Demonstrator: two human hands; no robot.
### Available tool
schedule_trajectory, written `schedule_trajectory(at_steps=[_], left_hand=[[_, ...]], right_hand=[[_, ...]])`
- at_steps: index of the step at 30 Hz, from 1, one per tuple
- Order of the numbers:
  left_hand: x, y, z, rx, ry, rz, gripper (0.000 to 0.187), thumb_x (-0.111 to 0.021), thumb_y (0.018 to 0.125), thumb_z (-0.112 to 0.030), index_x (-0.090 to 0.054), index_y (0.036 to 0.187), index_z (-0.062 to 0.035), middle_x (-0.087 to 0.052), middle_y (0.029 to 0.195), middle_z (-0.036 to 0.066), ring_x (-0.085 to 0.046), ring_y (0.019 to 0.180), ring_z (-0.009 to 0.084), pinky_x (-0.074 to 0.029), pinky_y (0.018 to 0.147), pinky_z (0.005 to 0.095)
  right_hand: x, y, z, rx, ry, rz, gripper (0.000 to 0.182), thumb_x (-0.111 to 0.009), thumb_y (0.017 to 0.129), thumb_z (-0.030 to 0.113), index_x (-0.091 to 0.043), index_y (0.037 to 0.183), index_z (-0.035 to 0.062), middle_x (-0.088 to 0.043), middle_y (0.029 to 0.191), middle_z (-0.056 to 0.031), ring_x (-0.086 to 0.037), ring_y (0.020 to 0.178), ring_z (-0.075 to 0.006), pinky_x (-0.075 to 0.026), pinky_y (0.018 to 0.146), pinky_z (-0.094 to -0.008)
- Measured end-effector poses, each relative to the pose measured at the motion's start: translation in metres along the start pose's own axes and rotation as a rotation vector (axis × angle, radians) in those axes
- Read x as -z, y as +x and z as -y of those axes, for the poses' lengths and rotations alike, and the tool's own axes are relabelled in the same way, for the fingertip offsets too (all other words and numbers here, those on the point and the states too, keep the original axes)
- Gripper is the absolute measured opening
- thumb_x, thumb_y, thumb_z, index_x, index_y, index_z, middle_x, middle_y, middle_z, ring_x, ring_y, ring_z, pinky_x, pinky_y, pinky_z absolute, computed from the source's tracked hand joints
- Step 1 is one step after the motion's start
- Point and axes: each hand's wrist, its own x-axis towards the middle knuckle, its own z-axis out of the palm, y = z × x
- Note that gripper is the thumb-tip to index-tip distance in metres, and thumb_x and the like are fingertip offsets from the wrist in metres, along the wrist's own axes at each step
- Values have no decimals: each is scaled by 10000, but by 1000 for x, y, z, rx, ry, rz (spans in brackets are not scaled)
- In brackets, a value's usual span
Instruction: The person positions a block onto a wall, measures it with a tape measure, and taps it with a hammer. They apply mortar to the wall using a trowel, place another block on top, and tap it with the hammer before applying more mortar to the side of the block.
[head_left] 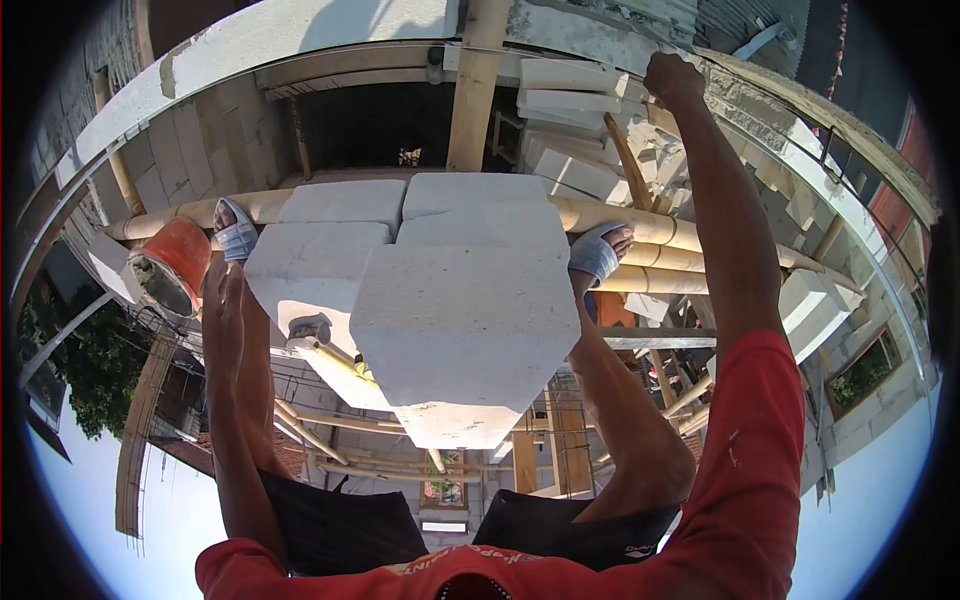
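My left hand (222,292) hangs beside my shin, close to an orange bucket (180,262) with a mortar-crusted rim; its fingers look stretched out, and I see nothing in them. Far out at the upper right, my right hand (675,82) is closed in a fist by a thin line, and what is inside the fist is hidden. Between my legs stand large white building blocks (465,300), set close together. A mallet (310,328) with a dark head and a yellow handle lies on the sunlit face of a left block.
Bamboo poles (660,232) run crosswise under my sandalled feet (600,250). More white blocks (570,88) are stacked beyond, near broken pieces. A wooden beam (475,100) crosses a dark opening (375,125). Below the front blocks is scaffolding, with a drop beneath.
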Motion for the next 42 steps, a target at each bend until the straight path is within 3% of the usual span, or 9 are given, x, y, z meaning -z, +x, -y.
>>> schedule_trajectory(at_steps=[13,14,17,21,24,27,31,34,42], left_hand=[[0,-4,16,21,-74,75,717,-479,1036,-474,-318,1527,23,-366,1561,233,-353,1462,327,-279,1195,419],[1,-3,17,20,-66,81,722,-484,1035,-475,-315,1527,25,-362,1564,236,-349,1464,327,-276,1197,420],[6,-4,7,32,-121,85,725,-496,1033,-468,-313,1526,31,-366,1560,240,-353,1463,328,-278,1196,419],[9,0,16,7,-124,92,713,-506,1032,-461,-315,1533,9,-372,1557,235,-363,1458,326,-283,1192,425],[9,2,18,11,-113,89,692,-503,1035,-453,-322,1538,-14,-384,1549,231,-372,1453,326,-290,1188,433],[7,1,16,-12,-126,85,673,-501,1038,-445,-330,1538,-28,-396,1542,219,-375,1450,325,-294,1185,437],[3,2,19,3,-156,87,663,-496,1042,-437,-330,1537,-29,-395,1544,201,-363,1457,313,-295,1183,434],[6,2,19,23,-115,88,660,-484,1047,-433,-318,1542,-30,-388,1549,197,-356,1463,303,-291,1185,432],[14,5,13,6,18,18,685,-442,1048,-485,-304,1552,-43,-363,1562,215,-353,1460,314,-270,1197,442]], right_hand=[[31,-7,-89,-64,27,-48,374,-529,903,235,-678,1216,94,-669,1268,-192,-640,1202,-357,-512,971,-507],[-1,24,-127,17,80,-184,342,-576,888,264,-684,1151,73,-710,1117,-189,-709,1014,-303,-562,862,-457],[23,-9,-155,-24,1227,144,345,-593,914,388,-618,1004,56,-665,868,-117,-679,764,-254,-520,665,-409],[56,-36,-145,-411,1699,296,223,-620,971,277,-597,994,57,-622,756,-62,-566,511,-127,-501,430,-230],[43,-30,-140,-416,1597,257,217,-683,929,217,-581,1045,64,-605,782,-72,-591,595,-115,-538,461,-181],[37,-10,-148,-378,1711,532,242,-675,936,218,-567,1077,54,-613,792,-105,-594,559,-125,-543,447,-199],[32,-16,-130,-454,1765,388,199,-607,972,237,-565,1051,60,-616,737,-97,-571,519,-95,-521,418,-187],[31,0,-137,-375,1592,618,192,-569,986,243,-563,1018,54,-600,703,-73,-548,486,-87,-494,391,-180],[-4,90,-125,-269,1669,554,218,-544,1006,244,-524,1007,27,-586,715,-70,-526,498,-73,-461,404,-183]])
